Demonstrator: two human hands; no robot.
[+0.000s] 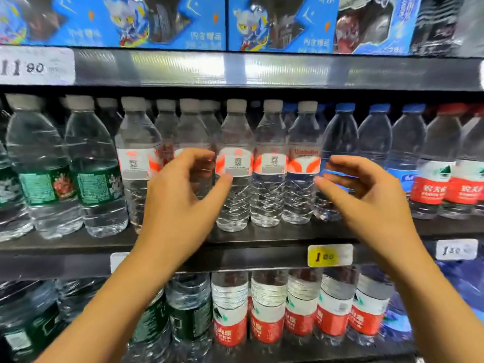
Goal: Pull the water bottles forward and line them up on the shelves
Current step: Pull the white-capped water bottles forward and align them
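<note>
Nearest the camera, two bare forearms reach up from below toward the middle shelf. The left hand is half open, fingers loosely curved and thumb spread; its thumb tip lies at or just beside the white-capped bottle with the orange-and-white label, while its fingers arc in front of a bottle partly hidden behind the hand. I cannot tell whether it truly grips either one. The right hand is likewise released, fingers curled in a loose claw, holding nothing, poised between the last orange-label bottle and the blue-capped bottles beside it. Judging from this, the step in hand is squaring up the orange-label row: three stand near the shelf's front edge, while others behind them sit further back in the gaps. The next move probably calls for closing each hand round a set-back bottle and drawing it forward level with its neighbours without toppling them. Farther off, green-label bottles stand at left, red-label ones at right, and blue cartons line the shelf above.
</note>
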